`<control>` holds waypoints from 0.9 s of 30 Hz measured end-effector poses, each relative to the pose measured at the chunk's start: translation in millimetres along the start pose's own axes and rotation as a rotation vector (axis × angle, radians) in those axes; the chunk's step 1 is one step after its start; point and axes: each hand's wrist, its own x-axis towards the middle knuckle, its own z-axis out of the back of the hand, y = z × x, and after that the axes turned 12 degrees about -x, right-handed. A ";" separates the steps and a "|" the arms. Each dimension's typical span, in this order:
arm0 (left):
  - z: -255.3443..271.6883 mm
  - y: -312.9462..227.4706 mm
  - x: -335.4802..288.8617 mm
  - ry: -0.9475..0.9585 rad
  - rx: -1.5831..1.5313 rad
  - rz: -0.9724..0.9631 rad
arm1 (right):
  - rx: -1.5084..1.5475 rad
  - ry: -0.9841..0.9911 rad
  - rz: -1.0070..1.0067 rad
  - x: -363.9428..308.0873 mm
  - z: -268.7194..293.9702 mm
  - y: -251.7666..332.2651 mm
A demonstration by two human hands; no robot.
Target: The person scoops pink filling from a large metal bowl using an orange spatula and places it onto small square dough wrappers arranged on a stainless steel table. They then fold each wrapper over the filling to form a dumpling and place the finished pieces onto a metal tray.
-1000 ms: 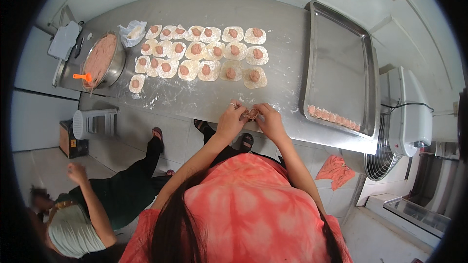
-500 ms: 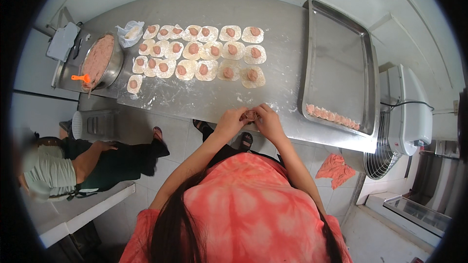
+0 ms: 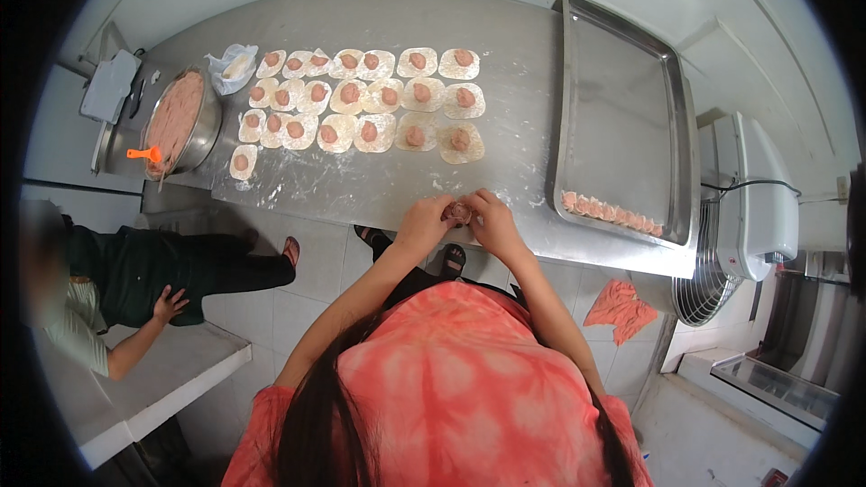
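Observation:
Between my fingertips, at the near edge of the steel table [image 3: 361, 189], is a dumpling [image 3: 456, 213], its wrapper gathered around pink meat filling. My left hand [image 3: 426, 224] pinches it from one side and my right hand [image 3: 494, 224] from the other. Beyond my hands lie rows of pale, floury wrappers [image 3: 462, 143], each with a lump of meat filling on it. On the right, a large steel tray [image 3: 622, 108] has a row of finished dumplings [image 3: 612, 214] along its near end.
At the left stand a steel bowl of meat filling [image 3: 185, 108] with an orange scoop [image 3: 144, 154], and a white plastic bag [image 3: 232, 68]. A white machine [image 3: 753, 198] is beyond the tray. An orange cloth [image 3: 621, 311] hangs below the table. Another person [image 3: 135, 280] is at lower left.
My hands stay together on the dumpling, with small finger movements. The other person has shifted, their hand now lower against their dark clothing. The view has moved slightly.

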 end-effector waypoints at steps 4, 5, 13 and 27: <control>-0.5 6.3 -0.9 -0.027 -0.062 -0.086 | 0.013 0.020 -0.062 -5.0 7.7 4.9; -2.3 7.6 -0.3 -0.022 -0.071 -0.069 | -0.005 0.037 -0.058 -5.4 5.1 2.4; -2.1 -5.2 -2.6 -0.109 0.054 -0.141 | -0.195 -0.023 0.008 -1.9 15.8 0.7; -8.9 6.1 0.8 -0.043 -0.052 -0.182 | -0.109 0.010 -0.136 -7.7 11.9 10.1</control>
